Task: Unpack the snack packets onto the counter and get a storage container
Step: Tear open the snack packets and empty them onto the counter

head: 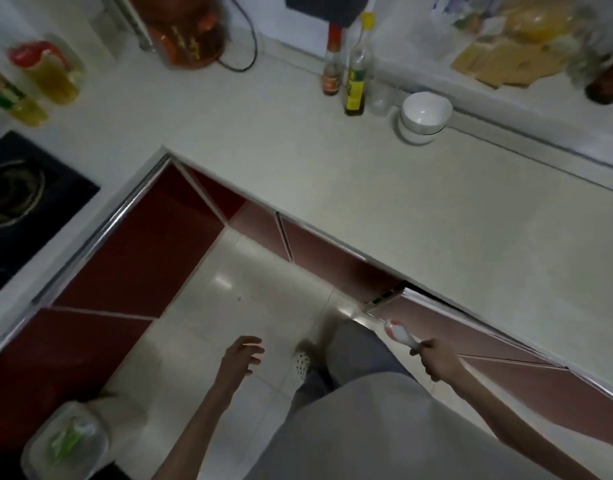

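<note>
A person stands in the corner of an L-shaped kitchen, a gas hob (17, 192) far left and oil bottles (45, 77) behind it. The left hand (241, 355) hangs over the floor, fingers loosely spread, holding nothing. Sauce bottles (353, 81) and stacked white bowls (424, 114) stand at the far side of the counter (436, 216). The right hand (438, 360) pinches the neck of a small white-and-red bag (398, 332), probably the snack packets, just below the near counter edge by a cupboard door that stands ajar. Lifting the bag onto the bare stretch ahead, clear of the bowls, looks the sound move; no storage container is identifiable.
</note>
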The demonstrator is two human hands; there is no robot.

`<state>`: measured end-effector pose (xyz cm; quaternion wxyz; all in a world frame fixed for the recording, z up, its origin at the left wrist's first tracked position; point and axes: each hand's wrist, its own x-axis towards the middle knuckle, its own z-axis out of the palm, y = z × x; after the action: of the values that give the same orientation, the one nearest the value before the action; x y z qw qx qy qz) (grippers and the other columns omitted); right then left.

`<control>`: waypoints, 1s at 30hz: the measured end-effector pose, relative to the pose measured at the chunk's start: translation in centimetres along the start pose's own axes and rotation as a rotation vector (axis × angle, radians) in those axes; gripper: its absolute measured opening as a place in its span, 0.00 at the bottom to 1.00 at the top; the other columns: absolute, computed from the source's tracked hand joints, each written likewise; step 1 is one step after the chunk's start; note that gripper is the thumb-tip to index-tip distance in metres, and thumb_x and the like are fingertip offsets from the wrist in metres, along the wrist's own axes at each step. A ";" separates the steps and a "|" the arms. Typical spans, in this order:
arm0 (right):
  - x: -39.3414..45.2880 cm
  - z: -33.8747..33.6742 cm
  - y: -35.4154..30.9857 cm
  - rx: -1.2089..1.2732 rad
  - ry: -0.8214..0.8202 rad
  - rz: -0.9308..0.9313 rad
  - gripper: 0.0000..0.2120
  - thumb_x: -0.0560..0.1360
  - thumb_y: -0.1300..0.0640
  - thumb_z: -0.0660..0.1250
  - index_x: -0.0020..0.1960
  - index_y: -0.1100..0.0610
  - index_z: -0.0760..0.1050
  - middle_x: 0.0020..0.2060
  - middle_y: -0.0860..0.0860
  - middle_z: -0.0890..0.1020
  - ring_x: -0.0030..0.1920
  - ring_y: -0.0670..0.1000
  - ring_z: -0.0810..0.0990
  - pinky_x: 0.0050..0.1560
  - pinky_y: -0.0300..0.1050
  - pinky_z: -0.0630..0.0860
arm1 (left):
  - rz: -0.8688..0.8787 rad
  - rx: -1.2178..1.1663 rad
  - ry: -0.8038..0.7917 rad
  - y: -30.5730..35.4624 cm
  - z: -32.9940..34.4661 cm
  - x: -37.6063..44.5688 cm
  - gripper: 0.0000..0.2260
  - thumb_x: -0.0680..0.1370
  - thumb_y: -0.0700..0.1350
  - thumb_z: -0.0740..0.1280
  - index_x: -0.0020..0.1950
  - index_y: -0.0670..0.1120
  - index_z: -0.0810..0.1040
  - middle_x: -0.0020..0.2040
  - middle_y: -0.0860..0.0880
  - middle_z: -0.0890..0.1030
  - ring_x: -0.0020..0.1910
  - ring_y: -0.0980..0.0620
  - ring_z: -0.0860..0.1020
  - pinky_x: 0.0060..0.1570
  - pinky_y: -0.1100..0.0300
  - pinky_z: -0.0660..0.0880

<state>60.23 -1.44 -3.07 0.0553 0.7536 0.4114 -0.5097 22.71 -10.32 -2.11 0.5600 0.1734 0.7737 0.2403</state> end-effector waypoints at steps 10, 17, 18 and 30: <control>2.2 -3.8 -12.6 0.493 0.065 -0.041 0.14 0.76 0.67 0.55 0.39 0.61 0.77 0.19 0.49 0.67 0.21 0.48 0.63 0.23 0.36 0.59 | 0.297 0.224 -0.197 20.8 3.9 9.7 0.09 0.79 0.36 0.60 0.53 0.45 0.78 0.46 0.48 0.82 0.39 0.53 0.77 0.36 0.61 0.69; 6.0 -10.1 -20.7 0.675 0.133 -0.102 0.15 0.77 0.68 0.54 0.38 0.58 0.75 0.22 0.50 0.64 0.22 0.48 0.61 0.26 0.39 0.56 | 0.455 0.404 -0.261 34.3 10.1 14.8 0.11 0.78 0.34 0.59 0.50 0.47 0.77 0.45 0.47 0.81 0.35 0.55 0.76 0.30 0.67 0.68; 6.6 -11.0 -21.7 0.697 0.137 -0.115 0.15 0.77 0.68 0.54 0.38 0.58 0.75 0.22 0.49 0.64 0.23 0.48 0.61 0.27 0.39 0.56 | 0.497 0.432 -0.271 35.9 11.1 15.5 0.11 0.78 0.34 0.59 0.50 0.46 0.77 0.46 0.47 0.81 0.36 0.54 0.76 0.29 0.69 0.68; 9.8 -20.3 -29.9 0.878 0.235 -0.146 0.12 0.79 0.66 0.54 0.49 0.65 0.76 0.28 0.53 0.68 0.28 0.50 0.64 0.30 0.41 0.61 | 0.973 0.838 -0.217 55.5 23.7 20.4 0.09 0.76 0.36 0.60 0.52 0.40 0.78 0.47 0.40 0.82 0.47 0.42 0.80 0.47 0.52 0.76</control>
<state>56.06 33.90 8.58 -0.3522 0.7275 0.2119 -0.5493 38.75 50.64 7.24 0.3472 0.7308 0.5741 0.1256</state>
